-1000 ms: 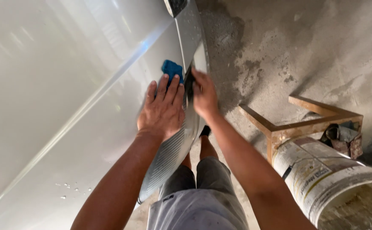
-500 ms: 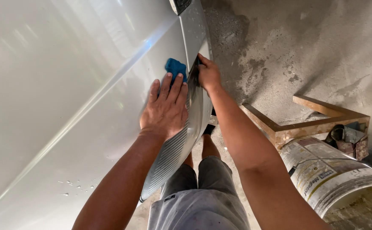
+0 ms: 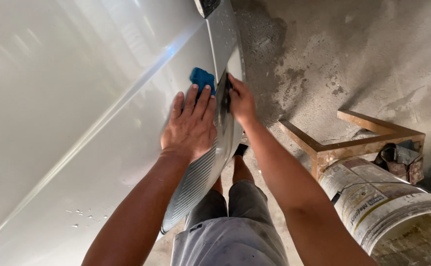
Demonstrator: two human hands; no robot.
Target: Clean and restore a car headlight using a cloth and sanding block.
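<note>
Glossy smooth white car panel, soft blue cloth at 12 o'clock, rough matt concrete floor, rusty metal frame.

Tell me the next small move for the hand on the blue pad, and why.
Probably slide the left hand, flat on the small blue sanding pad, further along the glossy white car panel; the right hand already grips the panel's edge, steadying it.
</note>
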